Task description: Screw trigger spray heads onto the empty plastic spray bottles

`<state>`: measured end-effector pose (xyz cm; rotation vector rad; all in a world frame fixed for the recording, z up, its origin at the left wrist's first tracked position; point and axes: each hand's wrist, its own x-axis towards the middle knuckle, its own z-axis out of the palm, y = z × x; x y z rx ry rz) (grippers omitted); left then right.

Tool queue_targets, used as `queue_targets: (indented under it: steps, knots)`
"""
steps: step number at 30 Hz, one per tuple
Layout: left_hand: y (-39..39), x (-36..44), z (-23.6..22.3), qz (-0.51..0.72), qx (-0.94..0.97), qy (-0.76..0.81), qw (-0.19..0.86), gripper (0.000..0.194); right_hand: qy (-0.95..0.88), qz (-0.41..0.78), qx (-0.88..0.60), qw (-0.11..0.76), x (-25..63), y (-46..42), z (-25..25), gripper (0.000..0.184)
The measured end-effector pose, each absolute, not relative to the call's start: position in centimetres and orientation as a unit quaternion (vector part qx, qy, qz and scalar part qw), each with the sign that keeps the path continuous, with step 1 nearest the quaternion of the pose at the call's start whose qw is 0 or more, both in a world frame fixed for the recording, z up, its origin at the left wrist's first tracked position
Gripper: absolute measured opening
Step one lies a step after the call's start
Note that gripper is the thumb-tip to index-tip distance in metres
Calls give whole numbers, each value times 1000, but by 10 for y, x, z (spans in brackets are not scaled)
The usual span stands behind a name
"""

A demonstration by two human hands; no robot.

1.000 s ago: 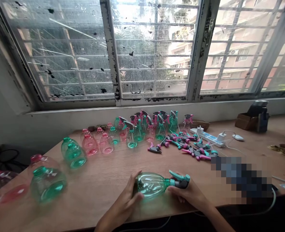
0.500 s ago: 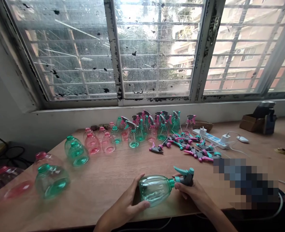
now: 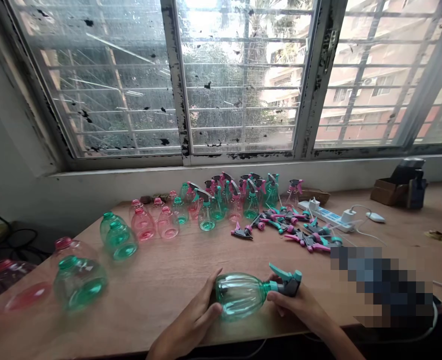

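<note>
A clear green spray bottle (image 3: 239,296) lies on its side between my hands near the table's front edge, its neck to the right. My left hand (image 3: 196,317) is closed around the bottle's base end, thumb on the near side. A teal and dark grey spray head (image 3: 289,282) sits at the bottle's neck. Around the collar of that head, my right hand (image 3: 294,302) has its fingers closed. Some of the right fingers are hidden behind the spray head.
Open green bottles (image 3: 80,282) and pink bottles (image 3: 143,225) stand at left. Several bottles with spray heads (image 3: 251,200) crowd the back. Loose spray heads (image 3: 303,235) are heaped right of centre, beside a white power strip (image 3: 328,216). A blurred-out patch covers the right front.
My right fingers have shifted around the collar, and the spray head has turned slightly. My left thumb has slid back a little toward the base. The bottle stays in nearly the same place.
</note>
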<state>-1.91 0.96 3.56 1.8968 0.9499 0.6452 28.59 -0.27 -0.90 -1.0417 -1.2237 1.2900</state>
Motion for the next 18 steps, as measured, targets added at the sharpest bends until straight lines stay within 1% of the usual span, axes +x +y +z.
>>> queue_targets:
  steps: [2, 4, 6, 8, 9, 11, 14, 15, 18]
  knots:
    - [11, -21, 34, 264, 756, 395, 451, 66, -520, 543, -431, 499, 287, -2, -9, 48]
    - [11, -20, 33, 262, 745, 399, 466, 69, -524, 545, -432, 492, 288, -1, -8, 47]
    - [10, -18, 33, 268, 737, 386, 485, 81, -520, 545, -429, 499, 288, -1, -6, 46]
    - [9, -15, 33, 273, 737, 380, 489, 97, -510, 545, -425, 513, 287, -2, -3, 45]
    - [8, -14, 34, 269, 740, 386, 481, 104, -506, 544, -424, 518, 287, -3, -2, 45]
    - [8, -13, 34, 253, 750, 409, 453, 110, -499, 537, -427, 529, 285, -4, -1, 45]
    - [9, -14, 35, 238, 761, 430, 424, 106, -502, 532, -430, 529, 285, -4, -2, 46]
    - [9, -15, 35, 240, 764, 425, 422, 101, -504, 533, -429, 527, 285, -4, -3, 47]
    - [11, -16, 35, 258, 764, 408, 429, 78, -512, 542, -425, 513, 286, -3, -5, 48]
